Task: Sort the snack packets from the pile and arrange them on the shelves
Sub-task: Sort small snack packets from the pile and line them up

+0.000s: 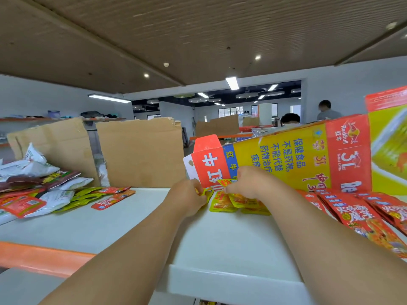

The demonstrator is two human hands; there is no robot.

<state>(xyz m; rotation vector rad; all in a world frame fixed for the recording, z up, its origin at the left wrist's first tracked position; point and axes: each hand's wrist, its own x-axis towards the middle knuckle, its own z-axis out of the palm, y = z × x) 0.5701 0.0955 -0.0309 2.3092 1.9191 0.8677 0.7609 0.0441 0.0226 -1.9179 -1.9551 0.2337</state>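
Left: the left hand (pixel 187 195) has its fingers (pixel 197 187) curled in, pinching the left edge of the small glossy yellow snack packets (pixel 222 204).
Right: the right hand (pixel 245 182) has its fingers (pixel 231 188) curled as well, pinching the top of a packet in the same yellow bunch; whether both hands grip one packet or two cannot be told.
Held goods: the yellow snack packets overlap in a short row on the white shelf board (pixel 110 223), at the foot of the carton behind them.
Carton: a flattened red-and-yellow printed cardboard carton (pixel 286 159) leans tilted just behind both hands.
Right side: long red foil snack packets (pixel 356 219) are fanned in an overlapping row just beside the yellow ones.
Left side: a loose heap of white, red, green and dark packets (pixel 37 190) lies at the board's left end, well apart from the hands.
Back: brown corrugated cardboard sheets (pixel 141 153) stand upright along the rear.
Front: an orange metal rail (pixel 39 256) edges the shelf at lower left.
Above: the brown underside of the upper shelf (pixel 154 40).
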